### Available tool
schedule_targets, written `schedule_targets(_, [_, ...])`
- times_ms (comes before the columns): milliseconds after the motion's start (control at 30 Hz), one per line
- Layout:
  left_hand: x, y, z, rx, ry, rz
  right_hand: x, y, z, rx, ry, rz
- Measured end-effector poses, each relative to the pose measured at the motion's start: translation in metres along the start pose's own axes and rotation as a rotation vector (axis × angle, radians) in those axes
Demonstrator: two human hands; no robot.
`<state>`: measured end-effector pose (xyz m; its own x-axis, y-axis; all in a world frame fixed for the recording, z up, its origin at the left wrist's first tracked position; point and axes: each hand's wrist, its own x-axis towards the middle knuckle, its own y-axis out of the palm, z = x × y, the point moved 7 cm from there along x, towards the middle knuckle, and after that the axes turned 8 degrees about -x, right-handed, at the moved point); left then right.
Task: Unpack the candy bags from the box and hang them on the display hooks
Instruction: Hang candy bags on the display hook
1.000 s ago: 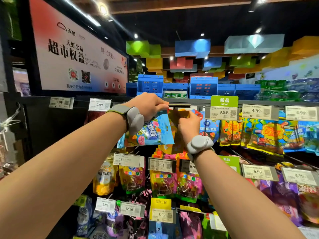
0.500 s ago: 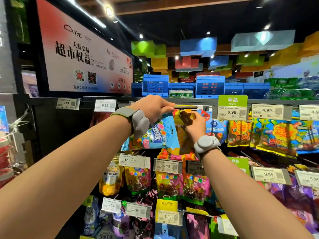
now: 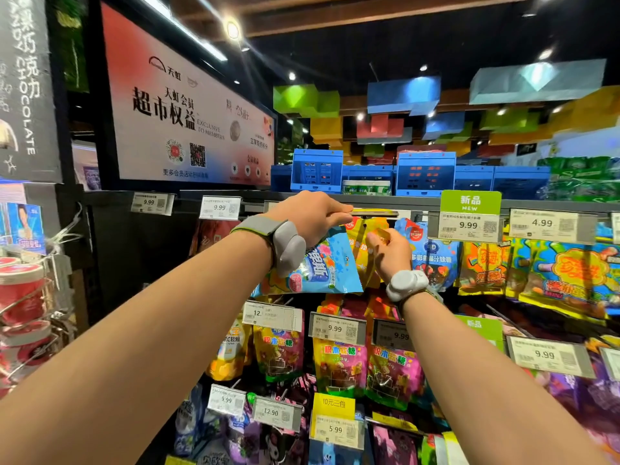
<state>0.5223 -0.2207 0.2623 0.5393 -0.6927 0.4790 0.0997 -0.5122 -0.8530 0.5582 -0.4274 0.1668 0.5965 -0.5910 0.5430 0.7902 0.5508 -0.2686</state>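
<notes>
My left hand (image 3: 310, 214) is raised to the top row of hooks, shut on a blue candy bag (image 3: 322, 271) that hangs below the palm. Its fingertips rest on a flat yellow-edged tag strip (image 3: 374, 213) tipped up level under the shelf edge. My right hand (image 3: 391, 251) pinches the top of a yellow candy bag (image 3: 359, 253) just right of the blue one, at the same hook. The hook itself is hidden behind hands and bags. No box is in view.
Rows of hanging candy bags with price tags (image 3: 468, 224) fill the rack below and to the right. Blue crates (image 3: 317, 169) stand on the top shelf (image 3: 419, 199). A big sign (image 3: 188, 119) hangs at upper left; red tubs (image 3: 20, 290) sit in a wire rack at far left.
The view has swung slightly left, so the rack and hands sit further right in frame. Both hands keep their grips at the top hook; the right hand has dipped a little.
</notes>
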Motion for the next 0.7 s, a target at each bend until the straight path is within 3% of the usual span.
schedule_targets(433, [0.001, 0.003, 0.006, -0.014, -0.021, -0.019, 0.013, -0.007, -0.005, -0.246, 0.086, -0.053])
schedule_targets(700, [0.001, 0.004, 0.003, -0.048, -0.004, -0.029, 0.010, -0.017, -0.012, -0.103, 0.211, -0.105])
